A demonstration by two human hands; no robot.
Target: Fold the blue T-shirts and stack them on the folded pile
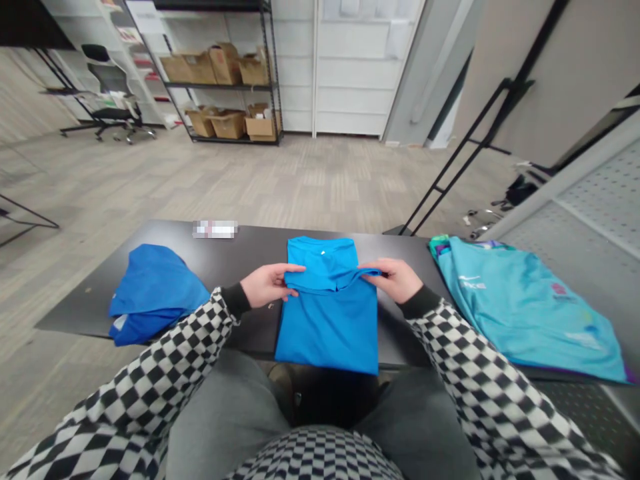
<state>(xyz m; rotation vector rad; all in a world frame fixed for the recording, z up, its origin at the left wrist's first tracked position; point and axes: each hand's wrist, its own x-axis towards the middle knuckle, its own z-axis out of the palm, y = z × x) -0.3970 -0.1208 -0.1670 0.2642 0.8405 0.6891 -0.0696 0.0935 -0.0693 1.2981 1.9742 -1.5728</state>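
From where the head view looks down, I see the left hand (267, 285) with its grip pinched on the left edge of a folded blue garment (327, 330), near its top. The right hand (398, 280) has its grip clamped on the opposite edge, lifting that corner slightly. The garment lies between both grips on the dark worktop (255, 250), most of it stretching below them toward the person.

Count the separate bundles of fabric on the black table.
3: the crumpled blue fabric at left, the folded blue garment in the middle, and the turquoise stack at right. Pieces within may be hidden.
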